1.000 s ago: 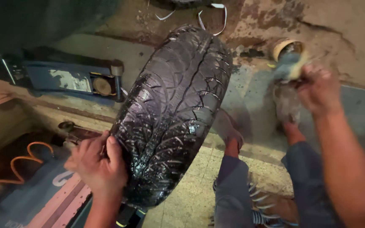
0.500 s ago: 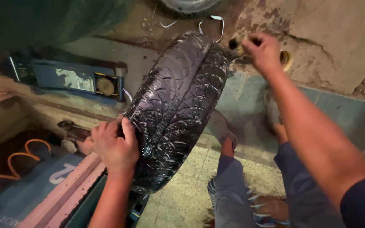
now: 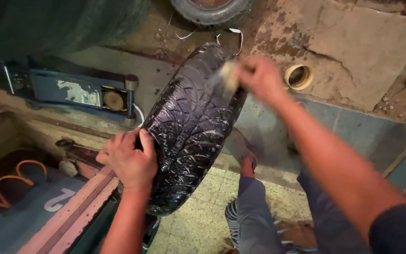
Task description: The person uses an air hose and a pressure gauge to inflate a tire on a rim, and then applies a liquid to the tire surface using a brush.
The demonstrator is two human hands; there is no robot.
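We see a black tyre (image 3: 191,127) standing upright on its tread, wet and glossy, deep blocky tread facing us, leaning slightly away toward the top. It sits at the edge of a tiled floor patch (image 3: 203,211), between our two arms. Our left hand (image 3: 130,160) lies flat-ish against the tyre's left shoulder, fingers curled over the tread, steadying it. Our right hand (image 3: 261,77) is closed on a pale sponge or rag (image 3: 230,75) pressed at the tyre's upper right; heavy motion blur, so we cannot tell which it is.

Tyre bottom is hidden behind our left forearm and a dark edge. Our legs in grey trousers (image 3: 254,216) are cut off at the frame bottom. Another tyre (image 3: 210,9) is cropped at the top.

Left: blue floor jack (image 3: 78,91) close beside the tyre, orange hose (image 3: 10,181) in the dark pit. Right: a yellow-rimmed round container (image 3: 298,76) just past the right hand, cracked concrete slab (image 3: 353,42) beyond. Open floor lies right of the tyre.
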